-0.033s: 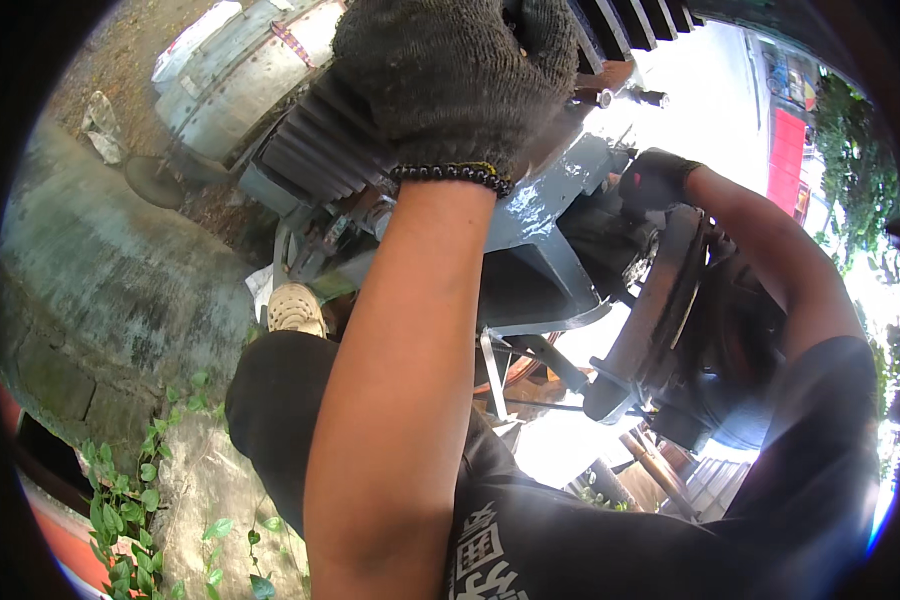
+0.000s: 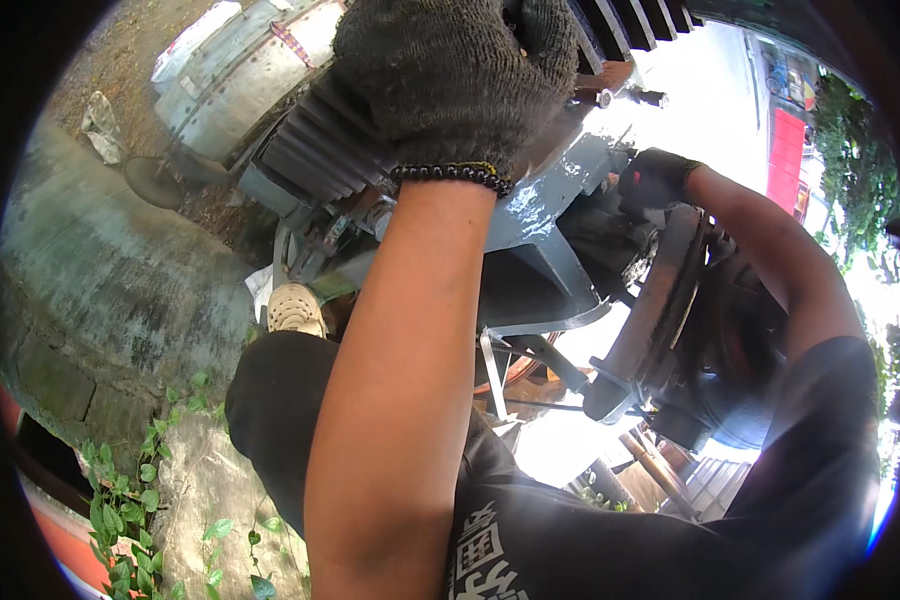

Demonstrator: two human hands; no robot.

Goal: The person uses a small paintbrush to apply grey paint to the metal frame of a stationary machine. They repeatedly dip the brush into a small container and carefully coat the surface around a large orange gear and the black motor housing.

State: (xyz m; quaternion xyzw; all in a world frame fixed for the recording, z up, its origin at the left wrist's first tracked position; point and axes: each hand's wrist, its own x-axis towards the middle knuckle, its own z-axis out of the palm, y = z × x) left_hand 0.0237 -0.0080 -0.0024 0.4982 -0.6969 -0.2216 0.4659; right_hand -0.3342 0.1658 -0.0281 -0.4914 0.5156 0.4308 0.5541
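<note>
My left hand (image 2: 450, 85) wears a dark knit glove and a beaded bracelet at the wrist. It is over a grey metal machine (image 2: 540, 205), with the thumb bent in toward the fingers. The fingertips run out at the top edge, and whatever they grip is hidden. Ribbed dark fins (image 2: 320, 145) show to the left of the glove, and more black fins (image 2: 635, 25) to its upper right. Farther right, my right hand (image 2: 658, 178), also in a dark glove, reaches against the machine's far side beside a dark curved metal part (image 2: 660, 310). Its fingers cannot be made out.
A pale metal drum-like casing (image 2: 250, 75) lies at the upper left on bare ground. A mossy curved concrete wall (image 2: 120, 260) runs along the left, with vines (image 2: 120, 510) below it. A tan perforated shoe (image 2: 295, 308) is beside the machine's base. Wooden pieces (image 2: 660, 460) lie lower right.
</note>
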